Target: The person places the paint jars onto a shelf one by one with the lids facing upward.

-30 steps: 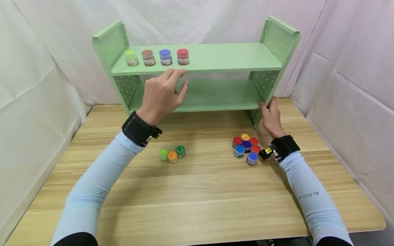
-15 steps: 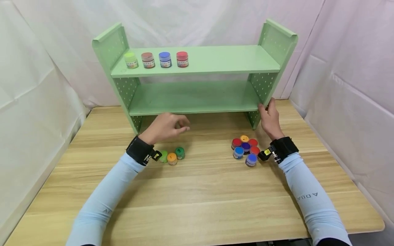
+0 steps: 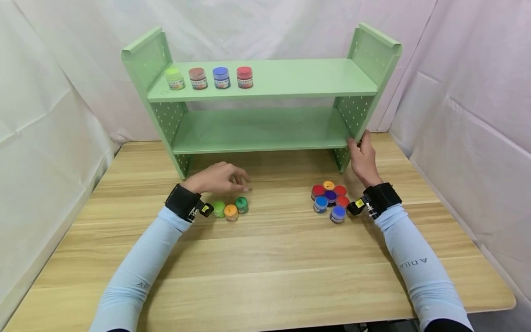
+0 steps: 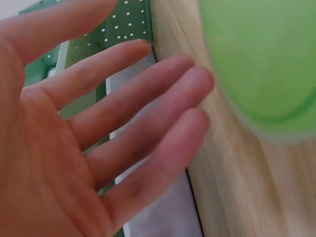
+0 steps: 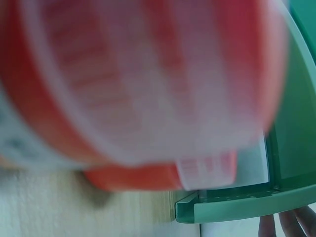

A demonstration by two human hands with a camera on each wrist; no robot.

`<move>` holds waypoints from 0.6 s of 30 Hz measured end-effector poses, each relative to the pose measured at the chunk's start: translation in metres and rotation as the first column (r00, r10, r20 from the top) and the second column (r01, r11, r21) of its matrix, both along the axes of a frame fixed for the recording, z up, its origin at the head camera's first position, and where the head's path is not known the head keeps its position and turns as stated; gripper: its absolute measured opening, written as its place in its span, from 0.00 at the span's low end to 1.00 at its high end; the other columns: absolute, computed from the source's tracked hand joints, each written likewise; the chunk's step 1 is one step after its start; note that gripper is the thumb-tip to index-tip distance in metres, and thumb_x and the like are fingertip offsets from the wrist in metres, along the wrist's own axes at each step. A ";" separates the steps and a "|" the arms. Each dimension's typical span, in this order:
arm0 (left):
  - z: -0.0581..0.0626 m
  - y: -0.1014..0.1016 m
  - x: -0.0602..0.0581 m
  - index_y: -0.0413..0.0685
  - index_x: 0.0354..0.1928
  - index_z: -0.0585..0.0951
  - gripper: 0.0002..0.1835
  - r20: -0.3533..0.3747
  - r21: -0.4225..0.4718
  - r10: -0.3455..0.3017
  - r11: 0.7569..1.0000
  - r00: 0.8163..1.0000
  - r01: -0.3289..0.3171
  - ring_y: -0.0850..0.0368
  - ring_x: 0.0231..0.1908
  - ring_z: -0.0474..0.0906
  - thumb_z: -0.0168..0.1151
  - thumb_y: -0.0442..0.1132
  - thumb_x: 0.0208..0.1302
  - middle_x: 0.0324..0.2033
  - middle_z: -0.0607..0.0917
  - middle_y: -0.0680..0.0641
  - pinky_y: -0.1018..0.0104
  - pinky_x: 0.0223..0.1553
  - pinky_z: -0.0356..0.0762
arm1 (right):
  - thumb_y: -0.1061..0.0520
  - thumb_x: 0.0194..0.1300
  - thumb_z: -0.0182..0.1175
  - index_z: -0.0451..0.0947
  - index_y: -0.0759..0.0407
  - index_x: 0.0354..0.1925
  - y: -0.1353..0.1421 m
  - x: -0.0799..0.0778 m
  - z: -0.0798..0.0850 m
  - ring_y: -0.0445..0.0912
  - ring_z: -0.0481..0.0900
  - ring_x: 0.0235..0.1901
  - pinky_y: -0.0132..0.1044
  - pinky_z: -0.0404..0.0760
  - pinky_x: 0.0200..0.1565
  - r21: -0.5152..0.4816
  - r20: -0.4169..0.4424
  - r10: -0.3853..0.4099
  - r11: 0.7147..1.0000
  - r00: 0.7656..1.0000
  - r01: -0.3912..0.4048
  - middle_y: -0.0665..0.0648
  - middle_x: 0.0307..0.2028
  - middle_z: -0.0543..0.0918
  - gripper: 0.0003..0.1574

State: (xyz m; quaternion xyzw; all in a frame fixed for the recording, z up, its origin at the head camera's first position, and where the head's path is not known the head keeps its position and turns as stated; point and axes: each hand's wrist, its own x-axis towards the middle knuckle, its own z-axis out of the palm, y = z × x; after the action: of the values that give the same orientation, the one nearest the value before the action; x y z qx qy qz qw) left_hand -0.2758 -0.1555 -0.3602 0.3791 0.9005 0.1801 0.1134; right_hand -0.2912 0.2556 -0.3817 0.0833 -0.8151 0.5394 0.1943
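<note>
My left hand (image 3: 217, 178) hovers over the table just behind a light green jar (image 3: 218, 209), an orange jar (image 3: 231, 212) and a dark green jar (image 3: 242, 204). Its fingers are loosely bent and hold nothing. In the left wrist view the light green lid (image 4: 266, 64) looms beside the spread fingers, apart from them. My right hand (image 3: 363, 161) grips the lower right side panel of a green two-tier shelf (image 3: 307, 77), thumb in front. Fingertips (image 5: 291, 223) show past the panel's edge in the right wrist view, where a blurred red jar (image 5: 148, 74) hides much.
On the upper tier stand a lime jar (image 3: 175, 79), a brown jar (image 3: 198, 79), a blue jar (image 3: 221, 78) and a red jar (image 3: 244, 77). Several more jars, including a bright blue one (image 3: 321, 204), cluster near my right wrist. White cloth (image 3: 469, 115) encloses the wooden table (image 3: 265, 272).
My left hand has come down from in front of the upper tier to just above the table, behind the three jars. The right hand keeps its grip on the shelf.
</note>
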 end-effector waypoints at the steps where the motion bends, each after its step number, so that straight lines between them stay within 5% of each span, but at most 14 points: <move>1: 0.000 -0.001 0.001 0.50 0.50 0.83 0.20 0.021 -0.003 -0.001 1.000 1.000 0.001 0.65 0.35 0.78 0.62 0.52 0.61 0.34 0.83 0.60 0.66 0.36 0.74 | 0.48 0.76 0.41 0.48 0.55 0.71 0.002 -0.004 -0.004 0.50 0.66 0.54 0.51 0.68 0.53 0.002 -0.002 -0.004 1.000 1.000 0.004 0.64 0.62 0.65 0.32; 9: 0.000 -0.005 0.003 0.52 0.46 0.84 0.16 0.174 -0.020 -0.023 0.999 0.984 0.027 0.64 0.34 0.80 0.66 0.50 0.58 0.33 0.84 0.59 0.64 0.37 0.75 | 0.44 0.75 0.42 0.50 0.52 0.71 0.006 -0.012 -0.011 0.49 0.67 0.54 0.50 0.69 0.52 0.010 -0.006 -0.028 1.000 1.000 0.028 0.62 0.63 0.66 0.32; 18: -0.004 -0.007 0.002 0.56 0.43 0.85 0.14 0.199 -0.034 -0.046 0.998 0.979 0.054 0.65 0.34 0.80 0.67 0.51 0.57 0.33 0.84 0.61 0.65 0.39 0.75 | 0.45 0.75 0.42 0.50 0.52 0.70 0.007 -0.012 -0.012 0.49 0.67 0.54 0.51 0.69 0.52 0.001 -0.010 -0.020 1.000 1.000 0.020 0.62 0.63 0.66 0.32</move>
State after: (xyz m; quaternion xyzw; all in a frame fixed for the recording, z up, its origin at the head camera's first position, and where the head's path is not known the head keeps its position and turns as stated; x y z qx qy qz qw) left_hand -0.2743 -0.1625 -0.3639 0.3796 0.8783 0.1965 0.2143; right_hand -0.3036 0.2623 -0.3941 0.0779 -0.8152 0.5366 0.2035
